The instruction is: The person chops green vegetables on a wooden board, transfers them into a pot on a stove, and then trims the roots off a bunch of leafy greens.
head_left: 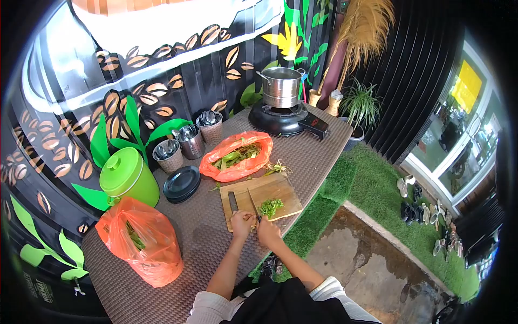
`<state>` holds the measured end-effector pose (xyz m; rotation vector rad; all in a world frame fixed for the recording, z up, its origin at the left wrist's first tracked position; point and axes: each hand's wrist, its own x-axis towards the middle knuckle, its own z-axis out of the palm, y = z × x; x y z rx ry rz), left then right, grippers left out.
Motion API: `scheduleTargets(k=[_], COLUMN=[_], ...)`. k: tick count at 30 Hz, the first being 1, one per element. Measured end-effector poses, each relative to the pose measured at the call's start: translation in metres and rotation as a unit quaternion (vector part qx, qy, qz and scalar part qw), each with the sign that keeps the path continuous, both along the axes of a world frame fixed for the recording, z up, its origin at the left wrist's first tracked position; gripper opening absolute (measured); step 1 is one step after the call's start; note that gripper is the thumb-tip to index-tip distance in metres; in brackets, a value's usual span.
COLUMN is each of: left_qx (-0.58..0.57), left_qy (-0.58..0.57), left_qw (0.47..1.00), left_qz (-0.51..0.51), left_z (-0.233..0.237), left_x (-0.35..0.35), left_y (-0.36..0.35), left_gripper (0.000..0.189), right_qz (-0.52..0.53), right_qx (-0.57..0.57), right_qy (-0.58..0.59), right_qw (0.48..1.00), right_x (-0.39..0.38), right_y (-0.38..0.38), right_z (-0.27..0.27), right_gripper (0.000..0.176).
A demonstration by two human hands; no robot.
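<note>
My right hand point(268, 232) is closed round the handle of a knife point(253, 201), its blade pointing away from me over a wooden cutting board point(288, 193). Close beside it, my left hand point(243, 222) has its fingers curled together at the board's near edge; whatever they pinch is too small to name. A small heap of chopped green herbs point(271, 206) lies on the board, right of the blade. Just beyond the board sits an open orange plastic bag point(229, 171) with leafy greens point(237, 155) inside. Some loose stems with pale roots point(278, 168) lie at the board's far edge.
A steel pot point(281, 89) stands on a black portable stove point(278, 120) at the table's far end. Cutlery cups point(190, 144), black plates point(182, 183), a green lidded container point(129, 175) and a second orange bag point(148, 248) line the left. The table edge point(324, 175) runs along the right.
</note>
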<state>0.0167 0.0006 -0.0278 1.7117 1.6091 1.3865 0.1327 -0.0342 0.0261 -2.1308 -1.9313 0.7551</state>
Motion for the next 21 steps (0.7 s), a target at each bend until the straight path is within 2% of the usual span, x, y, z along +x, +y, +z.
scheduleTargets(k=[6, 9, 12, 16, 21], left_qx=[-0.010, 0.007, 0.000, -0.012, -0.012], left_qy=[-0.027, -0.011, -0.018, -0.035, -0.010], left_qw=[0.999, 1.000, 1.000, 0.999, 1.000], left_qz=[-0.016, -0.010, -0.002, -0.022, -0.016], left_z=[-0.009, -0.008, -0.001, -0.008, 0.000], left_x=[-0.002, 0.000, 0.002, 0.000, 0.002], left_y=[0.003, 0.003, -0.001, 0.001, -0.002], left_gripper=[0.014, 0.013, 0.012, 0.006, 0.006], right_qz=[0.067, 0.031, -0.018, 0.044, 0.040], right_qx=[-0.038, 0.017, 0.007, 0.000, 0.013], right_qy=[0.028, 0.014, 0.016, 0.007, -0.003], right_qw=[0.997, 0.999, 1.000, 0.999, 0.999], right_x=[0.019, 0.007, -0.004, 0.010, 0.005], right_y=[0.014, -0.011, -0.010, 0.011, -0.010], right_z=[0.014, 0.004, -0.001, 0.002, 0.008], right_gripper=[0.036, 0.038, 0.037, 0.038, 0.036])
